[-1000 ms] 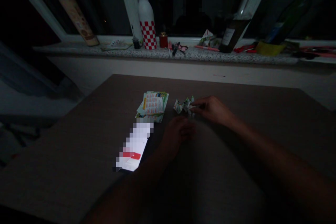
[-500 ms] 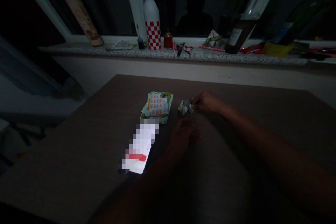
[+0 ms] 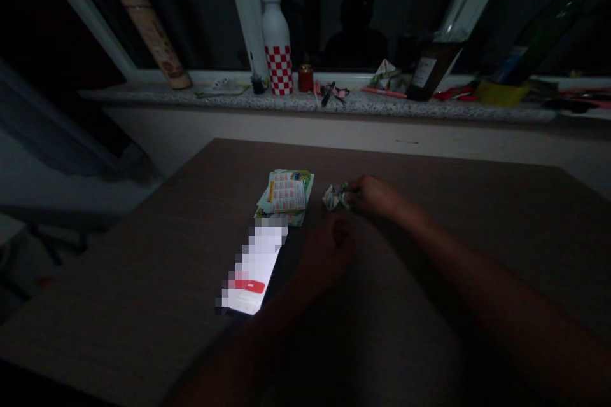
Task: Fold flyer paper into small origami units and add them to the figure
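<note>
My right hand [image 3: 375, 196] rests over the table with its fingertips closed on a small folded paper piece [image 3: 344, 196]. Just left of it, close or touching, sits another folded paper piece [image 3: 330, 198] with a pale printed surface. Nearer to me, my left hand [image 3: 328, 249] hovers or rests in deep shadow, its fingers curled in; nothing shows in them. A loose stack of printed paper leaflets [image 3: 287, 196] lies to the left of the folded pieces. Below the stack, beside my left forearm, a phone [image 3: 252, 267] lies with its screen lit and partly pixelated.
Behind the brown table [image 3: 157, 254] runs a speckled windowsill [image 3: 286, 103]. On it stand a red-and-white checked bottle [image 3: 278, 44], a tan tumbler [image 3: 155, 38], a small red jar [image 3: 306, 78], a dark labelled container [image 3: 427, 70] and a green bottle [image 3: 539, 32].
My left hand's fingers have curled in from being stretched out, and that hand has shifted slightly left. My right hand stays at the folded paper. The camera view has tilted slightly.
</note>
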`<state>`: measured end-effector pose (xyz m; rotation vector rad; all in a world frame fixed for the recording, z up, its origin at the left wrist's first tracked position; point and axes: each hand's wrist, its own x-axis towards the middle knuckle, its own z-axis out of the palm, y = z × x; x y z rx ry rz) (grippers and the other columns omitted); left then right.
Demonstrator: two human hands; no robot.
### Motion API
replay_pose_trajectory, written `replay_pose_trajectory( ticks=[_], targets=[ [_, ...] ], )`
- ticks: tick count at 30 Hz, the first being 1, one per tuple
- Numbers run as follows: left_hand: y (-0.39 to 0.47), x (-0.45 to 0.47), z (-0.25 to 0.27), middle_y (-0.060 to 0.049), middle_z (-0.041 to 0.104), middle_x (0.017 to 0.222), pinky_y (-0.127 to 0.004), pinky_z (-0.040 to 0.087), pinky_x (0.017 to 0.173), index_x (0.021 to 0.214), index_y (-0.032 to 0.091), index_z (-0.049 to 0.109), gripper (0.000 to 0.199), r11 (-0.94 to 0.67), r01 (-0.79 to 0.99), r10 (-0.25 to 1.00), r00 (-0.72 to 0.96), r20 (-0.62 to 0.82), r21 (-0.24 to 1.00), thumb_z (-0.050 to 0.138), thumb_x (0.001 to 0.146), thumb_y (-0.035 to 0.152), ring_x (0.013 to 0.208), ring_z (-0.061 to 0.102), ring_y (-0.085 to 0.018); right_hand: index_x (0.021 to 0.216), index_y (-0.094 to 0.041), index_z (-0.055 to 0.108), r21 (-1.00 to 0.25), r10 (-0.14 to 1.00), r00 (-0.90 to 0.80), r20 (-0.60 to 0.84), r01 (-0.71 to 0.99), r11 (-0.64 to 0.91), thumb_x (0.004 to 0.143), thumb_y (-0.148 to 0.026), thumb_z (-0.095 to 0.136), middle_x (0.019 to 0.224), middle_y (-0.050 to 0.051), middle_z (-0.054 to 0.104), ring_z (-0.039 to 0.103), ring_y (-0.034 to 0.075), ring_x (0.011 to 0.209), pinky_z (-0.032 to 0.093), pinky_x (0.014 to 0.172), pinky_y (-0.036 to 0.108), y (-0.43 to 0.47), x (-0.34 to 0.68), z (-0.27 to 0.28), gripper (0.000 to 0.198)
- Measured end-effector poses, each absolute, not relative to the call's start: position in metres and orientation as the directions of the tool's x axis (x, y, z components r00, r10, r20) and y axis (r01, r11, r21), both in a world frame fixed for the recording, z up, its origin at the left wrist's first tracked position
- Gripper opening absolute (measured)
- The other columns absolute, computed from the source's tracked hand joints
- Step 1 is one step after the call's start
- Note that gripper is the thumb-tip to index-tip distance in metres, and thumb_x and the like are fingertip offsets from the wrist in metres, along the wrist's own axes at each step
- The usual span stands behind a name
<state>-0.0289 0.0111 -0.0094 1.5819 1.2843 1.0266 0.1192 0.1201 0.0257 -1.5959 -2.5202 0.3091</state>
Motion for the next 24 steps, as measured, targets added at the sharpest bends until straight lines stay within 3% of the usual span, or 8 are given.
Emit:
replay_pose_trajectory(
  ticks=[6, 10, 14, 17, 21, 24],
  targets=[
    [0.016, -0.045, 0.003, -0.008, 0.066, 0.091, -0.032, 0.041, 0.071, 0.094, 0.021, 0.062, 0.018, -0.26, 0.681, 0.965, 0.203, 0.165, 0.684, 0.057, 0.081, 0.032, 0.081, 0.06, -0.024, 0.105, -0.019, 0.07, -0.291, 0.905, -0.417, 0.08, 0.859, 0.422, 0.088, -0.026, 0.052, 0.099, 0.011, 0.073, 0.066, 0.022, 0.09, 0.044, 0.074, 0.025, 0.103, 0.126, 0.027, 0.026],
    [0.026, -0.068, 0.021, -0.009, 0.066, 0.097, -0.033, 0.043, 0.079, 0.096, 0.02, 0.063, 0.02, -0.151, 0.905, 0.988, 0.129, 0.081, 0.397, 0.055, 0.082, 0.032, 0.09, 0.06, -0.026, 0.104, -0.02, 0.07, -0.339, 0.878, -0.451, 0.159, 0.811, 0.477, 0.088, -0.03, 0.05, 0.099, 0.009, 0.071, 0.066, 0.022, 0.083, 0.044, 0.071, 0.027, 0.08, 0.137, 0.021, 0.027],
    [0.04, -0.09, 0.035, -0.011, 0.062, 0.114, -0.034, 0.043, 0.089, 0.108, 0.017, 0.061, 0.029, -0.081, 0.988, 0.994, 0.071, 0.084, 0.131, 0.053, 0.083, 0.029, 0.104, 0.057, -0.026, 0.097, -0.019, 0.07, -0.364, 0.864, -0.48, 0.154, 0.785, 0.501, 0.087, -0.027, 0.052, 0.088, 0.007, 0.068, 0.063, 0.019, 0.072, 0.042, 0.063, 0.027, 0.054, 0.15, 0.013, 0.022],
    [0.052, -0.098, 0.036, -0.011, 0.061, 0.116, -0.033, 0.041, 0.094, 0.112, 0.015, 0.06, 0.032, -0.097, 0.994, 0.993, 0.093, 0.067, 0.048, 0.054, 0.082, 0.025, 0.11, 0.055, -0.025, 0.093, -0.019, 0.069, -0.381, 0.857, -0.495, 0.142, 0.772, 0.509, 0.086, -0.026, 0.053, 0.087, 0.007, 0.066, 0.062, 0.018, 0.07, 0.042, 0.061, 0.027, 0.038, 0.154, 0.005, 0.018],
    [0.063, -0.096, 0.026, -0.011, 0.062, 0.117, -0.033, 0.043, 0.091, 0.114, 0.016, 0.059, 0.034, -0.093, 0.995, 0.995, 0.092, 0.03, 0.036, 0.055, 0.082, 0.027, 0.108, 0.057, -0.025, 0.083, -0.018, 0.067, -0.402, 0.859, -0.497, 0.122, 0.767, 0.5, 0.087, -0.023, 0.052, 0.083, 0.006, 0.063, 0.061, 0.019, 0.077, 0.044, 0.068, 0.029, 0.026, 0.154, -0.006, 0.017],
    [0.065, -0.093, 0.019, -0.013, 0.062, 0.116, -0.034, 0.046, 0.086, 0.113, 0.014, 0.06, 0.034, -0.083, 0.996, 0.996, 0.083, 0.024, 0.026, 0.05, 0.085, 0.032, 0.105, 0.058, -0.027, 0.088, -0.018, 0.067, -0.418, 0.854, -0.497, 0.154, 0.751, 0.512, 0.088, -0.021, 0.051, 0.086, 0.007, 0.063, 0.06, 0.02, 0.083, 0.046, 0.074, 0.031, 0.023, 0.155, -0.012, 0.016]
  ],
)
